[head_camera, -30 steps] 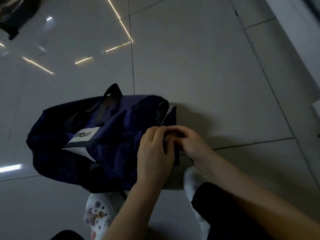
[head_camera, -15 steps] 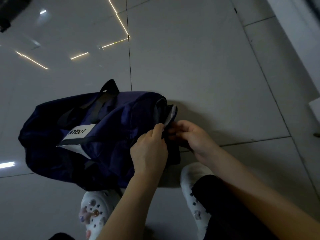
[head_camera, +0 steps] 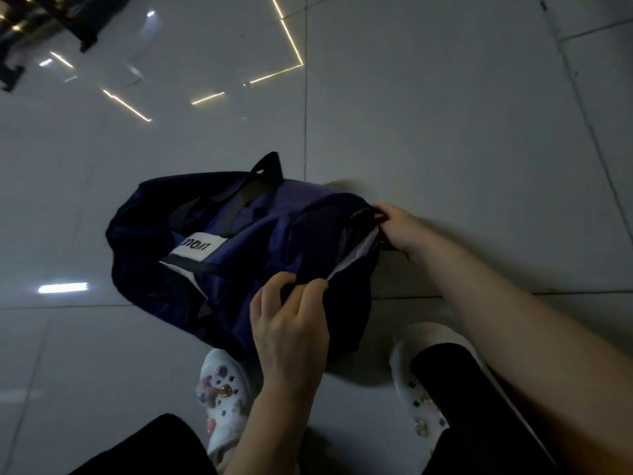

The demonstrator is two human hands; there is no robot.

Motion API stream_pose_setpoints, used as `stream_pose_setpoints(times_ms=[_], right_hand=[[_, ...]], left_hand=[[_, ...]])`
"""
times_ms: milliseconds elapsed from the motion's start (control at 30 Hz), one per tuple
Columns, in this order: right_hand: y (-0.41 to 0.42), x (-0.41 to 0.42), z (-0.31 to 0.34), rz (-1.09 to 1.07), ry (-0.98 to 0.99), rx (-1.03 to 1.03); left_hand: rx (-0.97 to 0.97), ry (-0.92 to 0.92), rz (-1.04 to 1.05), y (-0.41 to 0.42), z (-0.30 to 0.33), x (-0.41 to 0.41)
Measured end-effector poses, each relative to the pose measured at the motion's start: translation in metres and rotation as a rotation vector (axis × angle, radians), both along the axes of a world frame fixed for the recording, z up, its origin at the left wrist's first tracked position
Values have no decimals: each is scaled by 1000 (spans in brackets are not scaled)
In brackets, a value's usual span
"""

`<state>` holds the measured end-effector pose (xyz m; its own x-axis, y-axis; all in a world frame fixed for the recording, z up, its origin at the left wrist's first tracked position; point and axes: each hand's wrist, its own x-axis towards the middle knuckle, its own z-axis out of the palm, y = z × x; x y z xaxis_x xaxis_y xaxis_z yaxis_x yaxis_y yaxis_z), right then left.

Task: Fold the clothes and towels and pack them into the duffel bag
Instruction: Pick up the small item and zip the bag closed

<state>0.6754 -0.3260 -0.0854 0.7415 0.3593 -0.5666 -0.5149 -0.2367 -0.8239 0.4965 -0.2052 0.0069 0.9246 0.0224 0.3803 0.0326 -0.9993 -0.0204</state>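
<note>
A glossy grey tiled floor (head_camera: 428, 114) fills the scene; a navy duffel bag (head_camera: 239, 269) lies on it at centre, just beyond two white clogs (head_camera: 222, 399); the left hand (head_camera: 291, 330) pinches the bag's near edge, fingers curled; the right hand (head_camera: 404, 231), further right, grips its dark end tab.

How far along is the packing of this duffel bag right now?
Done: nothing visibly packed; no clothes or towels in view. In hand: left hand and right hand pinch the navy duffel bag at its end opening, pulling it apart. Left: folding and packing everything.
</note>
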Motion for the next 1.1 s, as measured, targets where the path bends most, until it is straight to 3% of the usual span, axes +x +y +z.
stream_pose_setpoints(times_ms=[100, 233, 367, 667, 767, 933, 1100], right_hand=[[-2, -6, 0, -50, 67, 69], [-7, -11, -11, 51, 73, -29], [-7, -9, -11, 15, 32, -88], [-21, -3, -6, 38, -46, -154], [-20, -4, -6, -11, -36, -126], [-18, -8, -4, -74, -6, -75], [-22, -8, 2, -68, -42, -64]], left_hand=[[-62, -25, 10, -4, 0, 0], [-218, -41, 56, -4, 2, 3], [-420, -56, 145, 1, 1, 4], [-497, -32, 102, 4, -10, 4], [-463, 18, 102, 4, -12, 4], [-186, 147, -15, 5, -13, 5], [-217, 230, 8, 5, -8, 11]])
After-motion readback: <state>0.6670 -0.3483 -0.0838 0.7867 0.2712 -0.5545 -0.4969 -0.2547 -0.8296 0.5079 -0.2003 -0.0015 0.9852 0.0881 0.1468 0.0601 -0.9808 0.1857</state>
